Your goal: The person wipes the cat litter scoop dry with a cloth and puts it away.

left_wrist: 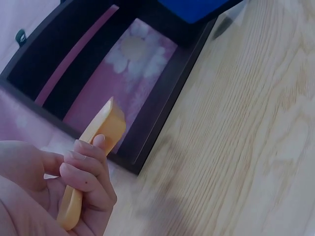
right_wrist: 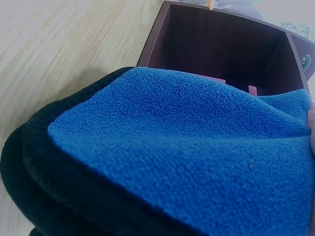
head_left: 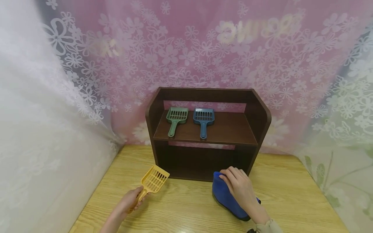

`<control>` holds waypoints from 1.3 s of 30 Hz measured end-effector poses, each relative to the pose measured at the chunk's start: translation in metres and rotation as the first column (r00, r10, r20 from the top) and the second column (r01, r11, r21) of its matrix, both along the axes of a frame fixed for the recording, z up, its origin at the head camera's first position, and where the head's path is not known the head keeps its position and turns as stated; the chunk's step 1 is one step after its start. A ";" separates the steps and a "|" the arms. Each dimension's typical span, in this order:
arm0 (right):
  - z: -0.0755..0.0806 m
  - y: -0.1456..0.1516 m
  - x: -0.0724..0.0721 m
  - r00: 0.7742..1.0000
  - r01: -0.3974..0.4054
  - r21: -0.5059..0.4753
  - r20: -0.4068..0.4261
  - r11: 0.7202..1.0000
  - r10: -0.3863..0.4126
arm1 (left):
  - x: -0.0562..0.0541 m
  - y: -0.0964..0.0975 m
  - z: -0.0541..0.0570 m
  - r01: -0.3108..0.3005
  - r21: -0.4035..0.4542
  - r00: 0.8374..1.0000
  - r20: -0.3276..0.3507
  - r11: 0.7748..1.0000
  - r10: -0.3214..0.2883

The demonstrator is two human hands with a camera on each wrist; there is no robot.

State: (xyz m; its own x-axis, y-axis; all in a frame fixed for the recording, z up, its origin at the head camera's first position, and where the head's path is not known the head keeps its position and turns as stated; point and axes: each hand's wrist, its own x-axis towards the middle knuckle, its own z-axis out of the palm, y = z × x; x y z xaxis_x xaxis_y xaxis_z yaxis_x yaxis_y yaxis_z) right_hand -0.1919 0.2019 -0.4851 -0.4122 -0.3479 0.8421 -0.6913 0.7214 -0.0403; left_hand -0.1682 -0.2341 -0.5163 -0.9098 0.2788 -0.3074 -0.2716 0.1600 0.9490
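Low over the table's left part, my left hand [head_left: 130,200] grips a yellow litter scoop [head_left: 155,179] by its handle, the slotted head pointing up and right. The left wrist view shows the fingers curled round the scoop handle [left_wrist: 72,209]. On the right, my right hand [head_left: 239,187] pinches the top of a folded blue cloth [head_left: 219,191] with dark edging, in front of the shelf's right end. Its fuzzy face fills much of the right wrist view, where only fingertips show at the right edge. A green litter scoop [head_left: 174,120] and a blue litter scoop [head_left: 203,121] lie side by side on the upper shelf, handles toward me.
A dark brown two-tier shelf [head_left: 230,127] stands at the back of the wood-grain table [head_left: 186,207]. Behind it hangs a pink floral curtain [head_left: 186,64], with pale sheer cloth [head_left: 43,145] along the left side and more on the right.
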 end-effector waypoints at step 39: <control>0.048 -0.007 -0.020 0.989 0.134 -0.028 -0.057 0.991 -0.135 | -0.017 0.121 0.024 0.193 0.030 0.980 -0.062 0.981 -0.191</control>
State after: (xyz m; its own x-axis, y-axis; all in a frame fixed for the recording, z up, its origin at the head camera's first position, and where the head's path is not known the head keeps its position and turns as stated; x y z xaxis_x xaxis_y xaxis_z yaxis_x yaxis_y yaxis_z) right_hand -0.2117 0.1952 -0.4375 -0.4037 -0.2722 0.8735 -0.5899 0.8072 -0.0211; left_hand -0.1851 -0.1134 -0.4921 -0.8542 0.4603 -0.2417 -0.1827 0.1695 0.9684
